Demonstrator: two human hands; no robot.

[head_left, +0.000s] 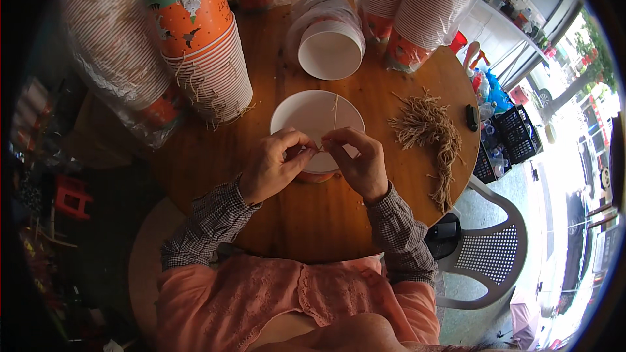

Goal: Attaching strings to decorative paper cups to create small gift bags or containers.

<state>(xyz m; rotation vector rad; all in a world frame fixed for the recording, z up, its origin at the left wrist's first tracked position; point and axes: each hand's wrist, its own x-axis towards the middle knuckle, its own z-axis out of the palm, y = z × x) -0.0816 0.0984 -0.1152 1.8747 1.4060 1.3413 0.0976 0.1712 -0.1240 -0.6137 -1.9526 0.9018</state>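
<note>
In the head view, an open paper cup [317, 117] with a white inside stood upright on the round wooden tabletop [293, 215], and everything else can be placed from it. The left hand [274, 164] and the right hand [357, 160] met over the cup's near rim, fingertips pinched together on a thin tan string [334, 112] that ran from the pinch up across the white interior (how it was fixed to the rim could not be told). Both hands were closed on that string, knuckles nearly touching, with checked sleeves trailing back toward the person's pink apron. To the right of the cup, well apart from it, lay a loose bundle of tan strings [432, 132], fanned at the top and narrowing into a tail toward the tabletop's edge. Beyond the cup, a sleeve of nested cups [326, 32] lay on its side in clear plastic with its white mouth facing the camera. To the far left of the cup stood a tall stack of orange printed cups [205, 42] with strings dangling from its rims, and further wrapped stacks crowded the far edge. A white plastic chair [489, 254] stood to the cup's near right, beside the tabletop.
</note>
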